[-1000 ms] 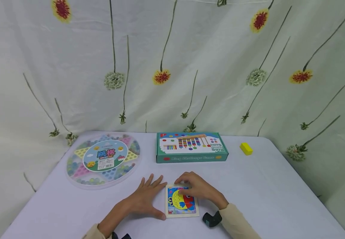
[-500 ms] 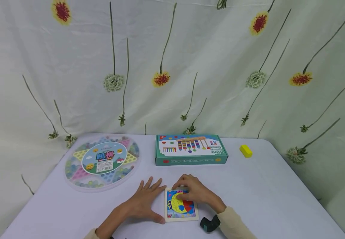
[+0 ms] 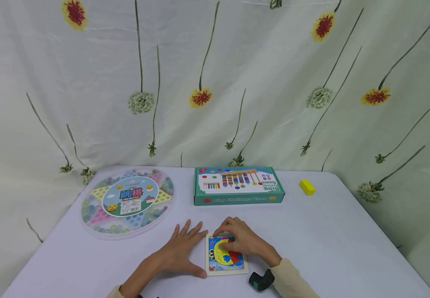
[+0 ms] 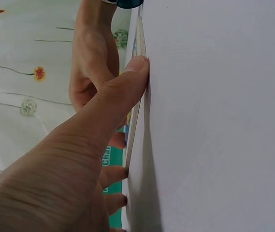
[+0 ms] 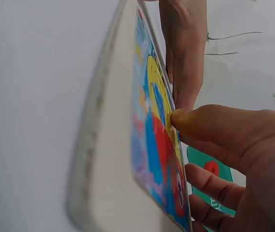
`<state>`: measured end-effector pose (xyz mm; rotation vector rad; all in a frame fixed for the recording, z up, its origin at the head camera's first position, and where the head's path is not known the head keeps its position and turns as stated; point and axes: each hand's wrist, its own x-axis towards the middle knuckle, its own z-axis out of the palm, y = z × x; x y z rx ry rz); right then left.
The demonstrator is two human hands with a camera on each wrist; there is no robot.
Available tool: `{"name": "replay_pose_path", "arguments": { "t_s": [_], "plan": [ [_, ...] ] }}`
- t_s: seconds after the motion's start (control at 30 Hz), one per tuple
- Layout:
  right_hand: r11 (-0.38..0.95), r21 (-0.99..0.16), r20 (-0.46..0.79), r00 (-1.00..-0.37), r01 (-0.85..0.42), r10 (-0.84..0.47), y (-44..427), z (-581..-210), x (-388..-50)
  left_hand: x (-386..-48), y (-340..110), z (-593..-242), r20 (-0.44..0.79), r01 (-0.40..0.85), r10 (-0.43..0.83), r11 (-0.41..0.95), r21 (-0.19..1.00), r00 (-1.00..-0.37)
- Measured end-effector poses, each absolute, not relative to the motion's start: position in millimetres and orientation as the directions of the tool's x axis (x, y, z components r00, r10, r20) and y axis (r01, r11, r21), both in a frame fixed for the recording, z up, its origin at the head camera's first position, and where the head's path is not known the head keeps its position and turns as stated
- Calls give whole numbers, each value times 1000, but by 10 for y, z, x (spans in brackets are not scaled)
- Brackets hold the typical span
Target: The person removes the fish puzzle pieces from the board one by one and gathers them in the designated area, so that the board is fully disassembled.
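Observation:
A small square fish puzzle (image 3: 227,268) in a pale wooden frame lies flat on the white table. Its picture has a yellow and red fish on blue. My left hand (image 3: 177,253) is spread at the puzzle's left side, thumb at the near corner and index finger at the far one. In the left wrist view that thumb (image 4: 136,67) touches the frame's edge. From the right, my right hand (image 3: 242,239) reaches over the puzzle with fingers bent at its far edge. The right thumb (image 5: 190,122) rests on the picture. The hand covers the puzzle's upper right part.
A green Ring Challenge Game box (image 3: 239,199) lies behind the puzzle. To the left is a round Chinese checkers set (image 3: 130,196). A yellow block (image 3: 306,187) sits at the back right. Behind the table hangs a flowered curtain (image 3: 215,132).
The view has shifted slightly. My right hand has edged a little left over the puzzle, its thumb still on the picture. The left hand keeps its place beside the frame.

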<state>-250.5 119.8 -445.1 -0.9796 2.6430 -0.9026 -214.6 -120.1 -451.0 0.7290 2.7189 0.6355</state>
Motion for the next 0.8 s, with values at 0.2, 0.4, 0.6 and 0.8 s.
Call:
{"name": "replay_pose_path", "arguments": {
  "t_s": [0.2, 0.4, 0.6, 0.8],
  "plan": [
    [606, -612, 29, -780, -509, -625, 1176, -4452, -2493, -2150, -1194, -4502, -126, 408, 520, 779, 477, -845],
    [604, -623, 33, -788, -497, -615, 1162, -4465, -2469, -2143, -1192, -4502, -122, 408, 521, 774, 484, -845],
    [608, -623, 30, -792, -491, -610, 1147, -4475, -2460, -2137, -1197, -4513, -117, 411, 523, 772, 484, -844],
    [609, -621, 34, -794, -492, -607, 1133, -4487, -2447, -2131, -1203, -4534, -119, 410, 522, 774, 482, -845]
  ]
}}
